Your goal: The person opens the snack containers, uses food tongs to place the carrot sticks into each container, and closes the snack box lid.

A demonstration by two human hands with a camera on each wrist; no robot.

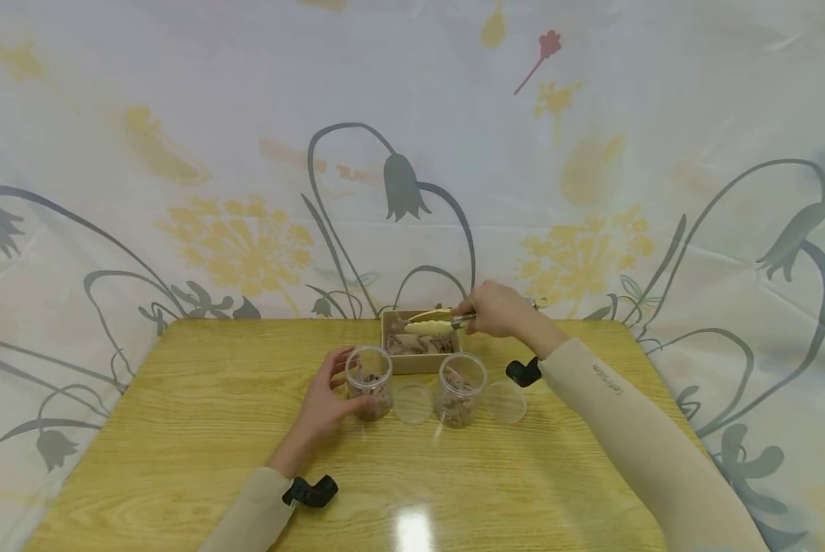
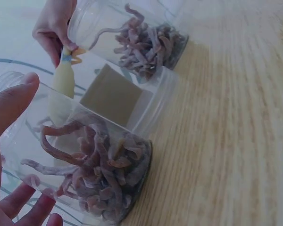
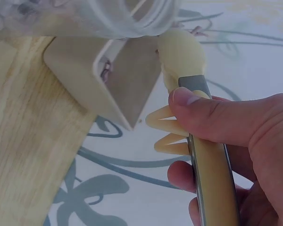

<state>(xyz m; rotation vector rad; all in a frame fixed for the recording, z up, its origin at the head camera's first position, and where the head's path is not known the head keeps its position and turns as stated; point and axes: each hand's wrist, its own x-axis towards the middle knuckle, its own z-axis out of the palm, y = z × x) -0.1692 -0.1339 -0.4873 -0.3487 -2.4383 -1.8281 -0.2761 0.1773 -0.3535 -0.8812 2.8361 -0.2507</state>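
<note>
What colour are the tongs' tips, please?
The tongs' tips are pale yellow, shown best in the right wrist view.

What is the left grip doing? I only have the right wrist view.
Observer: The head view shows the left grip holding the left jar round its side.
Operator: How full is that jar?
Observer: The left wrist view shows brownish strips piled in its lower part, a few reaching higher.
Operator: What else lies nearby?
Observer: In the head view, a clear lid lies between the left jar and the right jar, and a second lid lies to the right of the right jar.
</note>
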